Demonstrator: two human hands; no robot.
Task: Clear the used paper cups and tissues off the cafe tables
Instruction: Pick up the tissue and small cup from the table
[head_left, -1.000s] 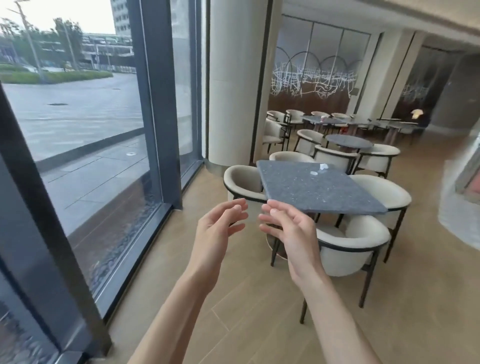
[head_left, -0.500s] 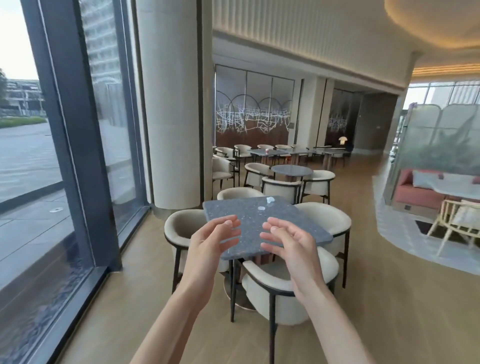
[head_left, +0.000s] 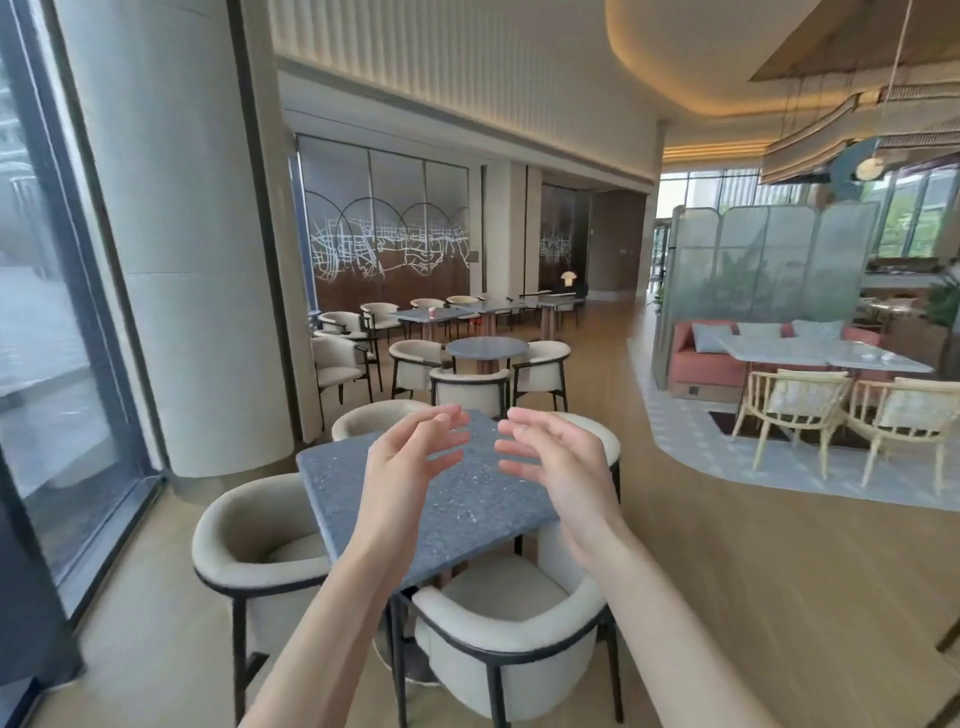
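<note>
Both hands empty, fingers loosely spread: left hand (head_left: 410, 457), right hand (head_left: 558, 462), palms facing, above the speckled tabletop (head_left: 337, 467). Any litter there sits behind the fingers; can't tell. Red paper cup (head_left: 431, 312) stands far beyond the hands. Likely light, crushable; take it round the wall, gently.

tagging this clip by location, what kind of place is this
Most likely a cafe or lounge seating area in a large building. It has many small grey stone tables ringed by cream tub chairs, a red paper cup left on a far table, and a coral sofa booth behind a screen.
</note>
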